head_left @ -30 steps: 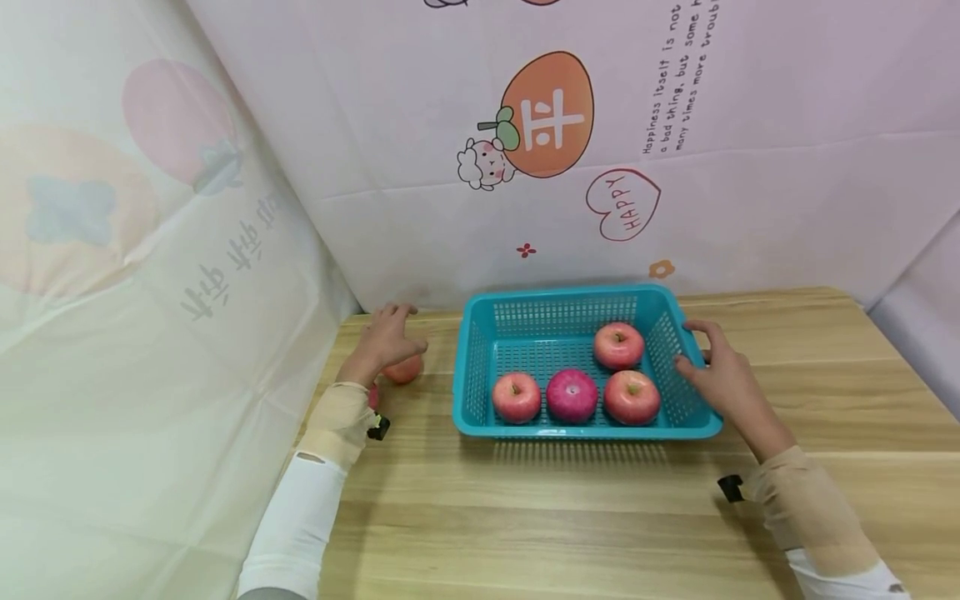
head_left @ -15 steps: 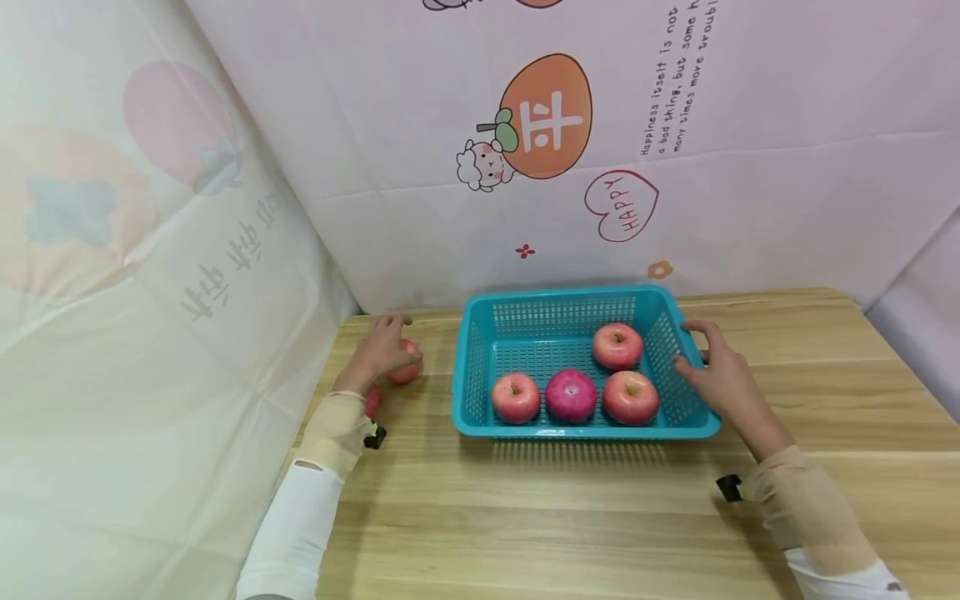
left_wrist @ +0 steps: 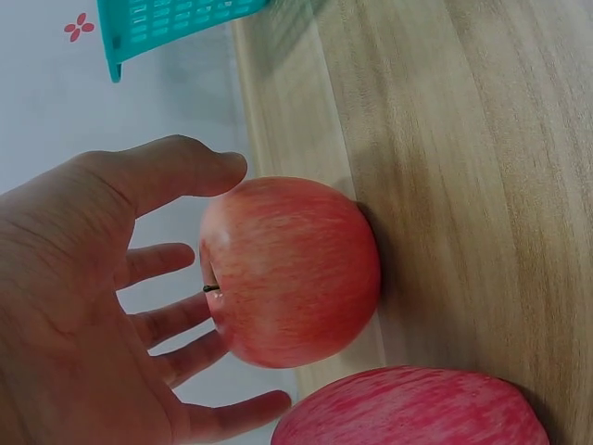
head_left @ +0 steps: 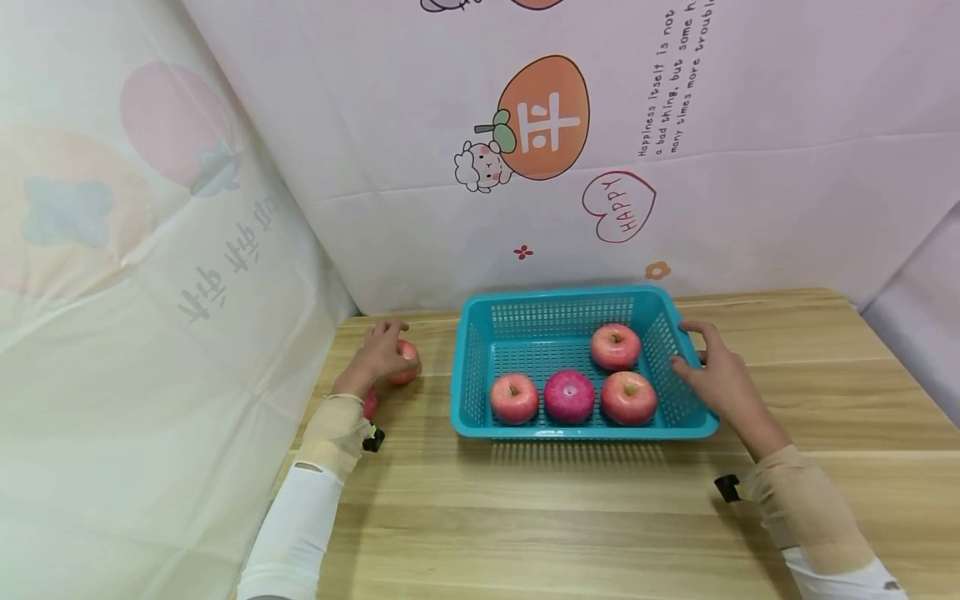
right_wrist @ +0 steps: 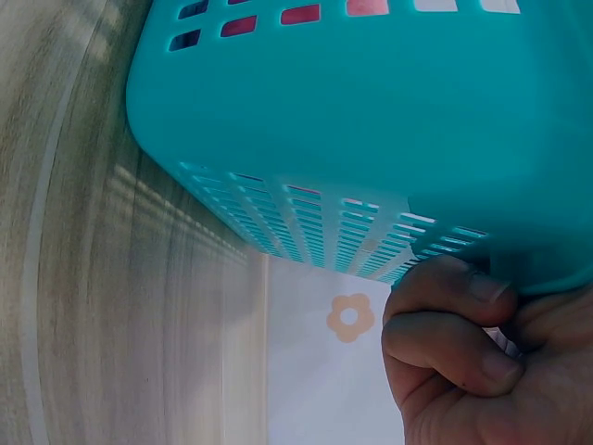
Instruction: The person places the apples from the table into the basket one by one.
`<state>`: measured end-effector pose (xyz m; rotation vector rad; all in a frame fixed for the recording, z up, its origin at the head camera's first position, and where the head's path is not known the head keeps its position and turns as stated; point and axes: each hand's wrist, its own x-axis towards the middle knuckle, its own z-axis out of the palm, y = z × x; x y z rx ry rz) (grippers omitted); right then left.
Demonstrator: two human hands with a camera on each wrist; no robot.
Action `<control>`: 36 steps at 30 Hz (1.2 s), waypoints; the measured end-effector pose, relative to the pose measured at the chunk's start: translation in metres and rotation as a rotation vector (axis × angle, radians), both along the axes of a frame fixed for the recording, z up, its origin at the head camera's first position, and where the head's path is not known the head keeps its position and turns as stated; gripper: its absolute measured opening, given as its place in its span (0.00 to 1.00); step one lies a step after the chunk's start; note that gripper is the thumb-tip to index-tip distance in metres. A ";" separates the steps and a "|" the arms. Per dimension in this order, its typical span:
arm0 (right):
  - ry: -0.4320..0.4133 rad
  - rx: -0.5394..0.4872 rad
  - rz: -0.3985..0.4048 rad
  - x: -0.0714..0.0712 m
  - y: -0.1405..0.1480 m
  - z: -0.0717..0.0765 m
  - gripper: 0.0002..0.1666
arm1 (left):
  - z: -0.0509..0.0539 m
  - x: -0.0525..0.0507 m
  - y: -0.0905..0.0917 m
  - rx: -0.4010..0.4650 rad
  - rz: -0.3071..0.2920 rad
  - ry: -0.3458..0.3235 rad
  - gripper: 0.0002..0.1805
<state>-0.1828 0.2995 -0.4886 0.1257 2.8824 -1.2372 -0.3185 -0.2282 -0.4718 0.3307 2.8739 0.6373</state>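
Observation:
My left hand (head_left: 377,358) is at a red apple (head_left: 407,365) on the table, left of the turquoise basket (head_left: 585,433). The left wrist view shows this hand (left_wrist: 93,278) with fingers spread and the thumb at the edge of the apple (left_wrist: 295,269); contact is unclear. Close by lies a darker pink apple (left_wrist: 417,415), partly hidden by the wrist in the head view. My right hand (head_left: 723,379) grips the basket's right rim, and its fingers curl beneath the edge in the right wrist view, beside the turquoise wall (right_wrist: 324,111).
Inside the basket are several apples: one at the back right (head_left: 616,347) and a front row including a magenta one (head_left: 569,397). A printed white cloth (head_left: 405,242) hangs behind the wooden table (head_left: 525,525), and another cloth (head_left: 150,400) stands along the left.
My left hand has come down slightly and closer around the red apple, its fingers less spread in the head view. My right hand has stayed at the basket rim.

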 end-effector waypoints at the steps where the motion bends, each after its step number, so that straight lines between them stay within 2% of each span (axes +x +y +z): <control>1: 0.000 0.000 0.000 0.000 0.000 0.000 0.42 | 0.000 0.000 0.000 0.006 -0.001 -0.003 0.42; 12: -0.016 -0.005 -0.002 0.001 0.000 0.000 0.42 | -0.004 0.001 -0.002 0.007 -0.021 -0.043 0.45; 20: -0.018 -0.003 -0.006 0.000 0.000 -0.001 0.42 | -0.009 0.002 -0.003 0.006 -0.008 -0.057 0.44; 29: -0.007 -0.004 -0.010 0.000 0.000 -0.001 0.42 | -0.012 0.003 -0.002 -0.021 -0.017 -0.052 0.44; 36: -0.001 -0.002 -0.009 0.001 -0.001 0.000 0.42 | -0.017 0.001 -0.001 -0.052 -0.015 -0.081 0.45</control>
